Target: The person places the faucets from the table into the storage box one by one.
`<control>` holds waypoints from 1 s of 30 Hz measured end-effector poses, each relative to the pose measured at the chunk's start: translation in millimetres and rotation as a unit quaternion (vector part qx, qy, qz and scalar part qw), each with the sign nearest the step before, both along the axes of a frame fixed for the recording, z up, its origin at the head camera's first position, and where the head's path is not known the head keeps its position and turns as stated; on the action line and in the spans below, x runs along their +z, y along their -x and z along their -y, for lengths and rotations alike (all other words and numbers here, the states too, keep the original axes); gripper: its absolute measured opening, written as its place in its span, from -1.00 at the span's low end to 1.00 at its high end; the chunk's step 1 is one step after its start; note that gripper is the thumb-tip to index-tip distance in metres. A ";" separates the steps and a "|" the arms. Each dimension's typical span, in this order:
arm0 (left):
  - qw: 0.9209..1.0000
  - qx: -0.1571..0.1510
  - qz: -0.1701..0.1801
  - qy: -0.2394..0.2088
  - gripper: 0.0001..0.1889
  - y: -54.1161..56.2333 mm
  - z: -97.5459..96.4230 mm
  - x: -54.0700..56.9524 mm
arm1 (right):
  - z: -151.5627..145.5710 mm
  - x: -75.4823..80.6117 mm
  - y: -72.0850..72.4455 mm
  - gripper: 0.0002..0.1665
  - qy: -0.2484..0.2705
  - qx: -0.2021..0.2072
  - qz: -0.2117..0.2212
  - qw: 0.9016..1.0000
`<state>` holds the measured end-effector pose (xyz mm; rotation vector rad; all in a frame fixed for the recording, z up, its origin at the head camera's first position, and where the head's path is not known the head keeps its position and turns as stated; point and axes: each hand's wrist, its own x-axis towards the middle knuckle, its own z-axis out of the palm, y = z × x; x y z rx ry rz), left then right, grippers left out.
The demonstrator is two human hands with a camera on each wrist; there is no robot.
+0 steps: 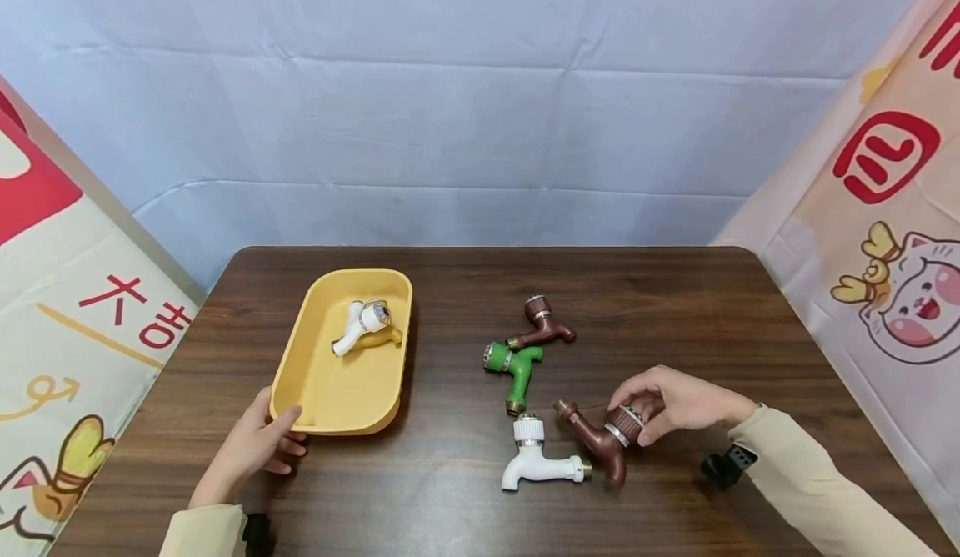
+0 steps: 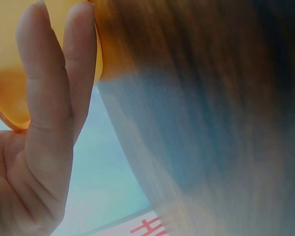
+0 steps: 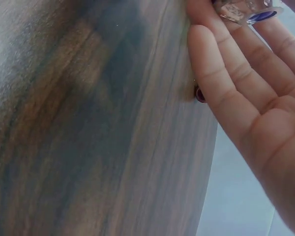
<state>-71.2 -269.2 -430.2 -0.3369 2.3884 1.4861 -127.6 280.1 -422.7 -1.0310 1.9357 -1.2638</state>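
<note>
My left hand [image 1: 251, 443] grips the near-left corner of a yellow plastic tray [image 1: 341, 403], thumb over the rim and fingers against the outer side. Inside the tray lies a white faucet [image 1: 348, 332], partly covering a yellow faucet [image 1: 386, 337]. On the right, my right hand [image 1: 686, 400] pinches the ribbed knob of a large brown faucet [image 1: 600, 440] between thumb and fingers. In the right wrist view only the end of that knob [image 3: 246, 11] shows, at the top. Just left of this faucet is another white faucet [image 1: 542, 467] on the table.
A green faucet [image 1: 522, 369] and a smaller brown faucet [image 1: 546, 329] lie close together near the middle of the dark wooden table [image 1: 457, 474]. Behind the table hangs a pale blue cloth [image 1: 480, 140], with printed cloths [image 1: 900, 232] at both sides.
</note>
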 end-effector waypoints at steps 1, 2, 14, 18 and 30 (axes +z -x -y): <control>1.000 0.000 0.000 0.000 -0.51 0.0 0.1 0.1 | 0.2 0.6 -0.2 -0.53 0.000 -0.003 -0.002 1.000; 1.000 0.000 0.000 0.000 -0.51 0.0 0.1 0.2 | 0.6 1.3 -0.5 -0.53 0.000 -0.005 -0.003 1.000; 1.000 -0.001 -0.003 0.001 -0.52 -0.5 0.2 -0.2 | 5.1 9.7 -2.0 -0.52 0.032 -0.019 -0.015 0.999; 1.000 -0.002 -0.003 0.001 -0.53 -0.2 0.2 -0.5 | 5.4 12.1 -3.3 -0.52 0.037 -0.029 -0.015 0.999; 1.000 -0.001 0.004 0.000 -0.53 -1.5 -0.1 1.3 | 9.0 20.0 -5.0 -0.55 0.022 -0.056 -0.049 0.997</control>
